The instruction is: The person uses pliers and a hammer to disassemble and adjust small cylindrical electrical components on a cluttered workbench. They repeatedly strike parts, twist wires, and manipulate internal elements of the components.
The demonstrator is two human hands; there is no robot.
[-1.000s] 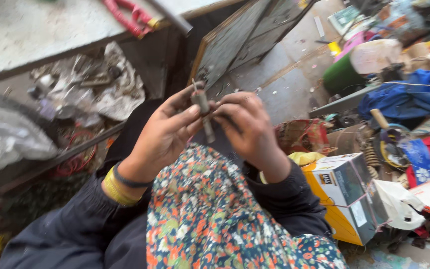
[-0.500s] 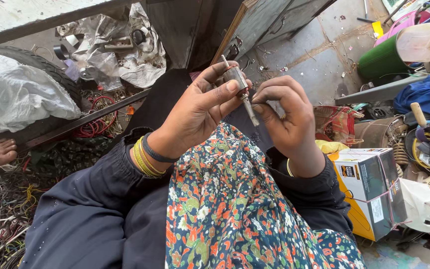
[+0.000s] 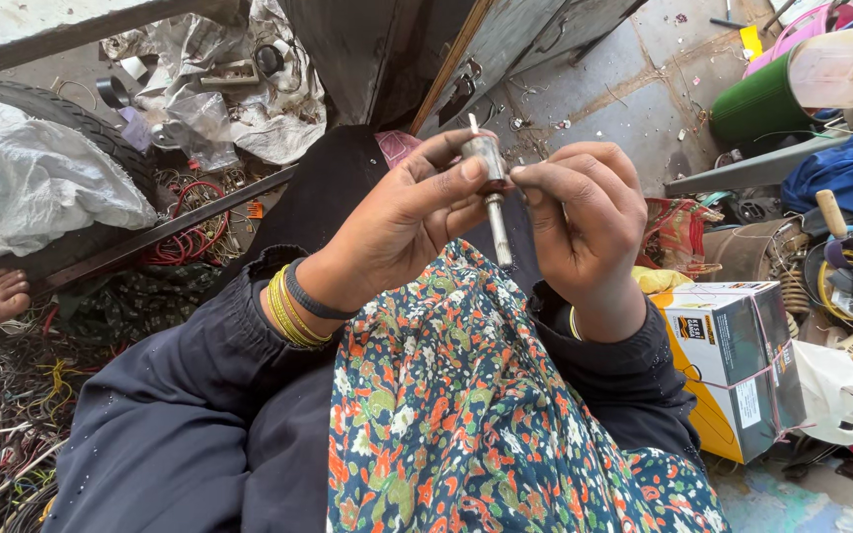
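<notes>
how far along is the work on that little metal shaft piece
Done: nothing visibly stripped off yet. In hand: left hand and right hand both pinch the motor rotor, shaft pointing down over the lap. Left: its reddish winding section is still on the shaft.

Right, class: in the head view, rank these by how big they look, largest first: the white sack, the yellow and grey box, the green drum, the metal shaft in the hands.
1. white sack
2. yellow and grey box
3. green drum, partly cut off and farther away, so unsure against the box
4. metal shaft
</notes>
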